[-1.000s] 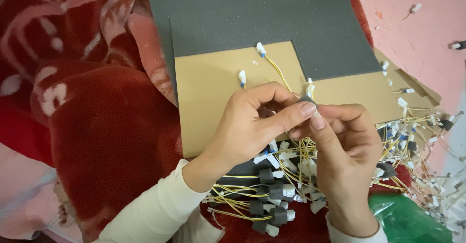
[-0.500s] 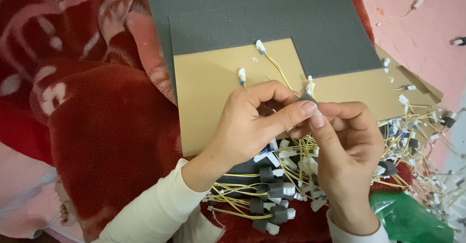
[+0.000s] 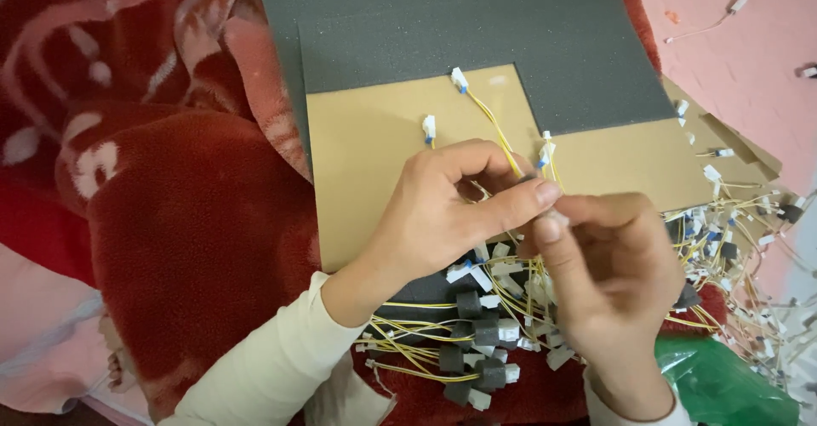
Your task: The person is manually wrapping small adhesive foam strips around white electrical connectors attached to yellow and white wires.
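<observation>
Head view: left hand (image 3: 442, 213) and right hand (image 3: 608, 264) fingers pinch closed together on a yellow wire (image 3: 498, 132).

A red fleece blanket (image 3: 196, 222) with a pale pattern covers my lap on the left, grey foam sheets (image 3: 459, 26) lie over tan cardboard (image 3: 366, 162) ahead, a green plastic bag (image 3: 723, 383) sits lower right, beside pink bedding (image 3: 740, 51).
</observation>
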